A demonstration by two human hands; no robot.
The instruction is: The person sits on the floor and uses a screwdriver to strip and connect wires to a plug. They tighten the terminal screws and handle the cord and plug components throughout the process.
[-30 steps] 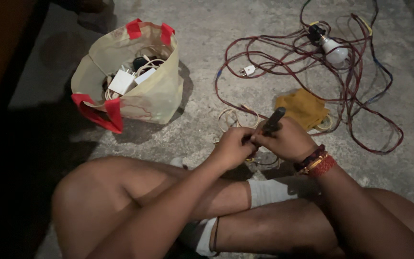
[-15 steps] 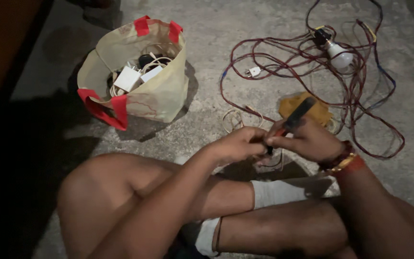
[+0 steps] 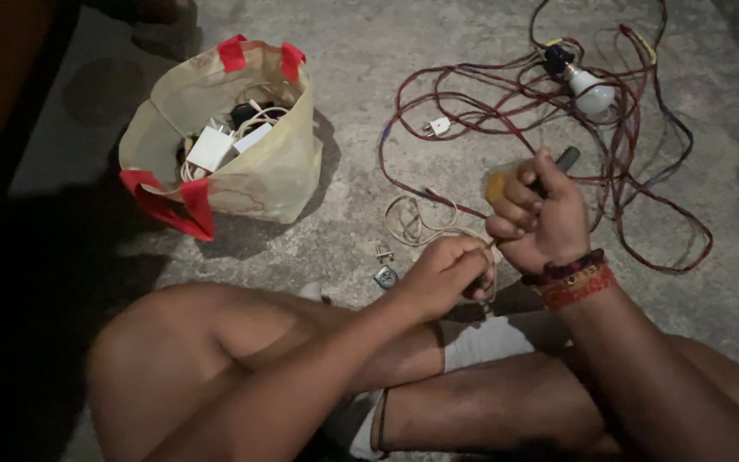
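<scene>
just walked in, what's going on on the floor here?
A person sits cross-legged on a concrete floor. The right hand grips a dark-handled tool, its thin tip angled down toward the left hand, which pinches something small; what it is cannot be told. Pale coiled wire and small metal parts lie just ahead. Further out sprawls a tangled red cable with a light bulb. A cream bag with red handles holds white adapters.

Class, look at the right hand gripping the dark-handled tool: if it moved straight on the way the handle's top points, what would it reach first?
Probably the tangle of red cable on the floor, beyond the right hand and tool; the bulb lies further. Depth is unclear.
</scene>
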